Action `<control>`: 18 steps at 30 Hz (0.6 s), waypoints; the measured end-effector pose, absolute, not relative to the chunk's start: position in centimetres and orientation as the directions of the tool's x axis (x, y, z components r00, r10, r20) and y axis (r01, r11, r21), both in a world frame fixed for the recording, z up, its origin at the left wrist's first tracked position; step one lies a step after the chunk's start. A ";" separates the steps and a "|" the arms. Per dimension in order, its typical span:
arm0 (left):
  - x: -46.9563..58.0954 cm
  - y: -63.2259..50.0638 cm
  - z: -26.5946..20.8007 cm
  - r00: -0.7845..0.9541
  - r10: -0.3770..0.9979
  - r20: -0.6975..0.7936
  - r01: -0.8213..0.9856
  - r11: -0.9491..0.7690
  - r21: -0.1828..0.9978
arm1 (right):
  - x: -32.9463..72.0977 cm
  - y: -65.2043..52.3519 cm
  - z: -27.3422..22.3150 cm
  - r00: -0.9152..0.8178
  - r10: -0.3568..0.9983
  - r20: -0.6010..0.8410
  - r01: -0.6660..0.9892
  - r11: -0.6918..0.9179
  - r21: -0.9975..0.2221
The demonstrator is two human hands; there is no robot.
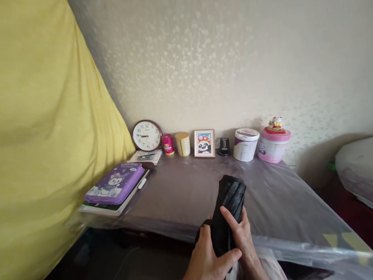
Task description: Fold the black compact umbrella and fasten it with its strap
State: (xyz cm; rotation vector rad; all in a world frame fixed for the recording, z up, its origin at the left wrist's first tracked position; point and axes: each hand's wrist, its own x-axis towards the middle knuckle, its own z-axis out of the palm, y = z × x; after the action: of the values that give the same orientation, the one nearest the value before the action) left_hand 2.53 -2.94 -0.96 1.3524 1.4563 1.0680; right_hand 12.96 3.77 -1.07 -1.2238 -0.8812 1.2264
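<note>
A folded black umbrella tilts upward over the table's front edge, its fabric gathered in loose pleats. My left hand wraps round its lower part, the thumb lying across the front. My right hand grips it higher up from the right side, thumb on the fabric. The umbrella's lower end is partly hidden behind my left hand.
Along the wall stand a clock, a pink can, a yellow canister, a framed panda picture, a black stand and two tubs. A purple case lies left, beside the yellow curtain.
</note>
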 end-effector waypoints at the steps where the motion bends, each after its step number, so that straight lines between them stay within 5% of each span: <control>1: 2.4 -2.9 -0.9 -0.036 0.999 -0.034 0.283 0.043 0.958 | 13.0 3.8 -1.2 0.168 0.978 -0.120 -0.198 -0.086 -0.976; 5: 1.9 -2.6 -0.7 0.066 0.995 -0.070 0.267 0.050 0.962 | 12.9 3.9 -1.9 0.134 0.983 -0.123 -0.234 -0.089 -0.968; 11: 1.8 -2.4 -0.5 0.206 0.977 0.046 -0.123 -0.021 0.992 | 12.7 3.7 -1.7 0.032 0.988 -0.150 -0.291 -0.135 -0.947; 18: 2.2 -3.1 -1.3 0.288 0.916 -0.278 -0.231 0.348 0.909 | 12.6 3.3 -1.7 0.015 0.989 -0.149 -0.247 -0.140 -0.959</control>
State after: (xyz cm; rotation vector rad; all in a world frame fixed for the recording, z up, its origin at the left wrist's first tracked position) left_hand 2.24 -3.10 -1.31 0.8834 0.9640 0.9162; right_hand 12.65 3.34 -1.67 -1.1413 -0.9273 1.3969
